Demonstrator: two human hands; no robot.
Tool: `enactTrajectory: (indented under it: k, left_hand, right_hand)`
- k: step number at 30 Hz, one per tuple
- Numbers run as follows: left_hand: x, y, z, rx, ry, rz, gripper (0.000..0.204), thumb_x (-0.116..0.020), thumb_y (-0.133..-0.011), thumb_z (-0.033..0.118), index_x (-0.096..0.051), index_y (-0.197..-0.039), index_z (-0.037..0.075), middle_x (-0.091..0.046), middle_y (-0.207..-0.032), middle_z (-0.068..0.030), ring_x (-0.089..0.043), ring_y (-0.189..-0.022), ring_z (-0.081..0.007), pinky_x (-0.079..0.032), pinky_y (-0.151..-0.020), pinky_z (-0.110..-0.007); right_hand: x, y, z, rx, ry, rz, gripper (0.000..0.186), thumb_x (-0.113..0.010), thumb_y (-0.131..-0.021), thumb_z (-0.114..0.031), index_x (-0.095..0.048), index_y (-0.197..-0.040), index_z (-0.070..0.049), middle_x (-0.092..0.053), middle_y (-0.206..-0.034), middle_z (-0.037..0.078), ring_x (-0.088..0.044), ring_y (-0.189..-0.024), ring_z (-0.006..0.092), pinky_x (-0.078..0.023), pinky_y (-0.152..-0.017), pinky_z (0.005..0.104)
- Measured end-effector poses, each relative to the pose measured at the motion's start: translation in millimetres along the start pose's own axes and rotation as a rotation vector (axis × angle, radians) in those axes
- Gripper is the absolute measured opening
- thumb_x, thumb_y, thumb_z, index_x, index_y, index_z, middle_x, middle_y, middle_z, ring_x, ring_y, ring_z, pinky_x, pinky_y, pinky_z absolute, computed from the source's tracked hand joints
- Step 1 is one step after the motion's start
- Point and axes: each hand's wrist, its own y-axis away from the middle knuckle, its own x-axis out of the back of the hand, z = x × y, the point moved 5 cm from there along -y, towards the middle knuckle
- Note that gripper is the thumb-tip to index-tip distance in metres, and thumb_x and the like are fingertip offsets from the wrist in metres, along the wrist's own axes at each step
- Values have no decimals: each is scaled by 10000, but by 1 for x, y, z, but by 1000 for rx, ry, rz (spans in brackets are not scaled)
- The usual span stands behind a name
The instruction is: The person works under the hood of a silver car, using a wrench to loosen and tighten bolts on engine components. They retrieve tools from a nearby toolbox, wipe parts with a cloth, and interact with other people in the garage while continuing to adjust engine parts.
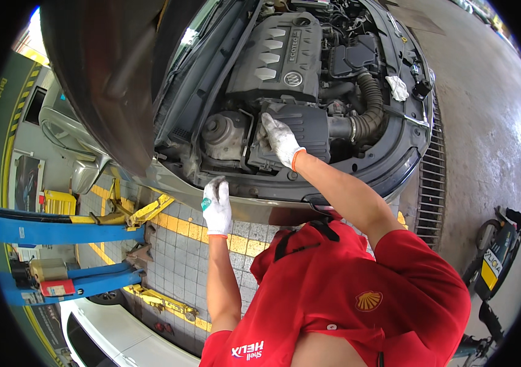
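Under the raised hood, my right hand [280, 141] in a stained white glove is at the left side of the black ribbed air filter box [307, 127]. Its fingers are bent together against the cover's edge; whatever they pinch is hidden. My left hand [216, 207], also gloved, is at the fender edge [251, 208] of the car, below the suspension strut mount [222, 131]. Its fingers are curled together, and I cannot make out anything in them. A ridged air intake hose [370, 110] runs from the box's right side.
The engine cover [278, 55] lies beyond the filter box. A white rag [397, 88] rests on the front crossmember. The hood [107, 73] looms at upper left. Blue lift posts [58, 229] with yellow arms stand left, a white car [126, 336] lower left, a floor grate [431, 189] right.
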Motion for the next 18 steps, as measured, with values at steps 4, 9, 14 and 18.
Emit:
enactTrajectory:
  k: [4, 9, 14, 18]
  left_hand:
    - [-3, -24, -9, -66, 19, -29, 251, -636, -1085, 199, -705, -1247, 21, -733, -1212, -161, -698, -1130, -327, -542, -1011, -416]
    - [-8, -43, -22, -116, 23, -65, 273, -636, -1087, 238, -708, -1242, 25, -729, -1210, -164, -696, -1126, -344, -538, -1008, -428]
    - [-23, -65, -29, -179, -29, -125, 318, -633, -1091, 295, -697, -1239, 21, -716, -1213, -186, -684, -1128, -383, -535, -994, -450]
    - [-45, -77, -46, -319, -156, -108, 334, -656, -1071, 308, -691, -1236, 20, -711, -1216, -214, -676, -1128, -423, -535, -985, -479]
  right_hand:
    - [1, -5, 3, 33, 23, 15, 520, -495, -1131, -562, -567, -885, -110, -633, -814, 19, -551, -607, 129, -485, -579, 306]
    - [1, 2, 0, 44, 53, 66, 517, -490, -1132, -556, -585, -916, -97, -650, -830, 31, -597, -631, 129, -511, -601, 307]
    - [0, 8, -5, 62, 90, 89, 516, -498, -1124, -572, -594, -935, -102, -657, -850, 24, -614, -661, 124, -523, -607, 307]
    - [-4, 13, -6, 17, 83, 74, 497, -508, -1121, -562, -606, -953, -105, -657, -858, 18, -621, -671, 124, -549, -635, 301]
